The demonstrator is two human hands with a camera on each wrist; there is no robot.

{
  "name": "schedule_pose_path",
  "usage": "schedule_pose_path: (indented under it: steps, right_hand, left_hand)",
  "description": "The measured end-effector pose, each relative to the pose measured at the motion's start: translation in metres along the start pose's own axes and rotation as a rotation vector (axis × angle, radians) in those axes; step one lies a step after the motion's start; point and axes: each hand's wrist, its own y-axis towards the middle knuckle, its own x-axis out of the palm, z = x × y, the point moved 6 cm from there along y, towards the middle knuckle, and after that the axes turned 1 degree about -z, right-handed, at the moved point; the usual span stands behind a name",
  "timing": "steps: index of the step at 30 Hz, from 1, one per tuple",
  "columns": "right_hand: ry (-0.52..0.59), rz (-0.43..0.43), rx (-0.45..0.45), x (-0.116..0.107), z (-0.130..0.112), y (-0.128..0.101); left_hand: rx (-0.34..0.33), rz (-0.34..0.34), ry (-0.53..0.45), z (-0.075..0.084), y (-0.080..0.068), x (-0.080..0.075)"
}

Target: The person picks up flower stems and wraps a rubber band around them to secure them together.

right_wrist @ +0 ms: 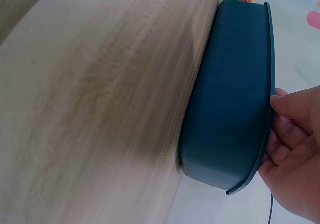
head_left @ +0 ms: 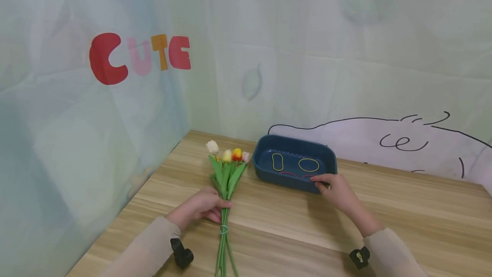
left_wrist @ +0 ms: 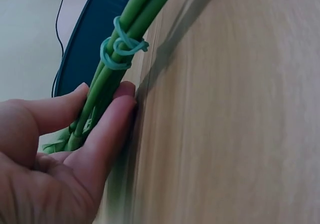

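My left hand (head_left: 207,204) holds a bunch of artificial tulips (head_left: 226,178) by its green stems, thumb on one side and fingers on the other. White, yellow, red-orange and pale pink blooms point away from me. A teal rubber band (left_wrist: 120,48) is looped round the stems, nearer me than the hand. My right hand (head_left: 336,189) pinches the near rim of a dark blue basin (right_wrist: 230,83) at its right end, the thumb showing at the rim. Inside the basin lie yellow rubber bands (head_left: 277,154) and red rubber bands (head_left: 288,173), the red ones partly hidden by the near wall.
The basin stands at the back of a wood-grain table (head_left: 276,234), close to the cloth backdrop (head_left: 307,76). Another cloth wall with coloured letters (head_left: 109,59) borders the table's left side. The flower heads lie just left of the basin.
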Motion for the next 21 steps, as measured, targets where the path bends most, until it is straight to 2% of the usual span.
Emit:
schedule_pose_path:
  steps: [4,10,15,21]
  right_hand:
    - [0.006,-0.001,0.007,0.0,0.0,-0.001]
    - [0.009,-0.006,0.02,0.0,0.0,-0.001]
    - [0.011,-0.007,0.021,0.0,0.0,-0.001]
    - [0.015,-0.007,0.019,-0.001,-0.001,-0.001]
  left_hand:
    - [-0.014,0.032,0.057,0.0,-0.002,-0.004]
    - [-0.023,0.091,0.194,0.002,-0.005,-0.01]
    - [-0.027,0.108,0.305,0.004,-0.006,-0.013]
    - [-0.007,0.118,0.338,0.006,-0.007,-0.014]
